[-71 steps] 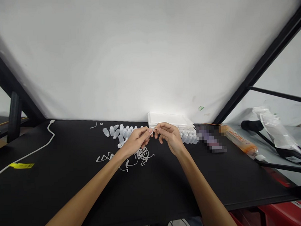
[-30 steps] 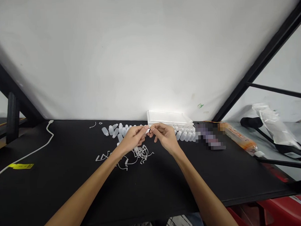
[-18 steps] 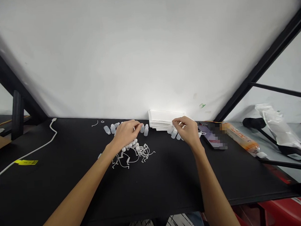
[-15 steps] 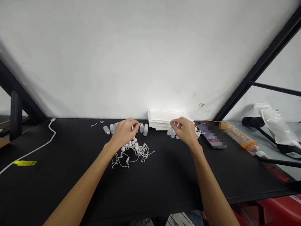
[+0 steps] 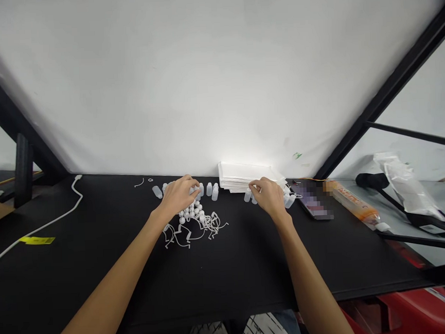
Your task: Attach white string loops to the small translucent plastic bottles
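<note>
My left hand (image 5: 180,195) reaches over a row of small translucent bottles (image 5: 209,189). Its thumb and forefinger are apart, with bottles visible between and behind them; none is plainly gripped. Just below that hand lies a cluster of white ball-shaped pieces (image 5: 191,213), with a tangle of thin white cords (image 5: 188,234) at the near side. My right hand (image 5: 269,197) has thumb and fingertips pinched together above a second group of small bottles (image 5: 247,195). What the pinch holds, if anything, is hidden. More bottles (image 5: 290,200) show to the right of this hand.
A stack of flat white sheets (image 5: 241,176) lies against the wall behind my right hand. On the right are a phone (image 5: 315,205) and an orange-labelled plastic package (image 5: 355,204). A white cable (image 5: 68,209) with a yellow tag (image 5: 37,240) crosses the black table's left side.
My left hand has drawn slightly left, its pinch loosening and uncovering more bottles. My right hand has shifted a little left and down, staying pinched, and more bottles show on its right.
</note>
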`<control>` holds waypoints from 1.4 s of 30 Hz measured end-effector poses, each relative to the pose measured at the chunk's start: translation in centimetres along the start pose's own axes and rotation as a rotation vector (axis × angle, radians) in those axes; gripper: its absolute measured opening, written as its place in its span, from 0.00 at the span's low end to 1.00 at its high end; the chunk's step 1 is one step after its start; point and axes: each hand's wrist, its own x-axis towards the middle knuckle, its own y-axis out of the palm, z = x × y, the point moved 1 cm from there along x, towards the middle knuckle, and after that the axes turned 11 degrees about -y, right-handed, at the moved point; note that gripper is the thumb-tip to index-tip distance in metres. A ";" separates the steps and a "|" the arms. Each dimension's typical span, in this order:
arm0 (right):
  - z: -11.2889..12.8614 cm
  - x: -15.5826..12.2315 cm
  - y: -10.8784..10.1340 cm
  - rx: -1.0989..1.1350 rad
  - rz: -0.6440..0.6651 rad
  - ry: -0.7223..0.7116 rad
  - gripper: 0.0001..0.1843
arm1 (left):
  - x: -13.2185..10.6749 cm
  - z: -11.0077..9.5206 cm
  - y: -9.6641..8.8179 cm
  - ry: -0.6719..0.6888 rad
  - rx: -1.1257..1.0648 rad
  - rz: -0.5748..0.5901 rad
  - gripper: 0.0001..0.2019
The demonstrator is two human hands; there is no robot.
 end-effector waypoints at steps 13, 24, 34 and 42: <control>0.0 0.0 -0.3 0.095 -0.149 0.008 0.11 | -0.2 -0.8 -1.0 -0.055 -0.123 -0.076 0.06; 6.5 -1.4 2.4 0.433 0.256 -0.327 0.06 | -0.2 -1.4 -2.3 -0.162 -1.079 -0.050 0.10; 6.9 -1.4 3.2 0.407 0.304 -0.277 0.10 | -0.2 -1.7 -2.1 -0.233 -1.522 0.064 0.15; 6.3 -1.1 2.9 0.531 0.113 -0.139 0.08 | -0.2 -1.7 -1.8 -0.322 -1.464 0.086 0.12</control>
